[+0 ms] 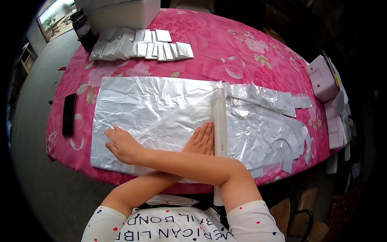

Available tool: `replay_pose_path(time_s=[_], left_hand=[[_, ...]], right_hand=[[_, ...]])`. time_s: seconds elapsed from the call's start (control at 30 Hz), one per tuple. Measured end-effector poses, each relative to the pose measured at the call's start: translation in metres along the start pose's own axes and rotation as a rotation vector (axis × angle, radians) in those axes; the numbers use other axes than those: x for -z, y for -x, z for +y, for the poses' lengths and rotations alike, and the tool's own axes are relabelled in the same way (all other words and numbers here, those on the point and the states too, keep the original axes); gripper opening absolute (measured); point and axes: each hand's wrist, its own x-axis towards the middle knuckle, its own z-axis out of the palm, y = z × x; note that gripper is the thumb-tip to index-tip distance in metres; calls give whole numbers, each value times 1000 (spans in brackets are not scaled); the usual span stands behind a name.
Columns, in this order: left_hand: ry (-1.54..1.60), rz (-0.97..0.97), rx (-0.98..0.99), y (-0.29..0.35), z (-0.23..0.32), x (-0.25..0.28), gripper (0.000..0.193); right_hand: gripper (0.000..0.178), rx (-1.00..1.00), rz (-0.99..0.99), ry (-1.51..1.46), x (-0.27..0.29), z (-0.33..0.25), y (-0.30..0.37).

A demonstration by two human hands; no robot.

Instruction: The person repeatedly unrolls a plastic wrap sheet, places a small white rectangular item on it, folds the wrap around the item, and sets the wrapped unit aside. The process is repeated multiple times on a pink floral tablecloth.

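A stack of thin whitish plastic carrier bags (161, 97) lies spread across the table, its cut handle ends at the right. Across the bags stands a long translucent strip, like a ruler or tube (219, 117), running from the far edge past the near table edge. My forearms cross, the right one above the left. My left hand (201, 139) rests flat on the plastic, its fingers extended along the strip's left side. Over the left part of the bags, my right hand (124, 146) is open with fingers apart; whether it touches the plastic I cannot tell.
Folded plastic packets (141, 46) lie in rows at the back left, before a white box (121, 16) and a dark jar (83, 30). A black phone (69, 115) is at the left edge. Pink foam boxes (322, 78) stand at the right of the flowered tablecloth (201, 32).
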Motion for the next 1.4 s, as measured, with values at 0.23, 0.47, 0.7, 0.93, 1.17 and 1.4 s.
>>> replay_pose_path(time_s=[0.23,0.47,0.7,0.93,1.17,1.4], left_hand=[[209,15,149,11,0,26,60],[589,318,170,-43,-45,51,46],[1700,48,706,-85,-62,30,59],[1390,55,697,-71,-60,50,50],[743,336,403,47,-85,106,39],[471,151,711,185,-129,154,34]], right_hand=[[56,114,-94,29,92,-51,78],[42,-105,396,507,187,-15,199],[48,-166,290,534,193,12,235],[56,-119,95,725,197,17,228],[58,28,65,729,118,2,133],[34,199,-183,-144,65,-59,67]])
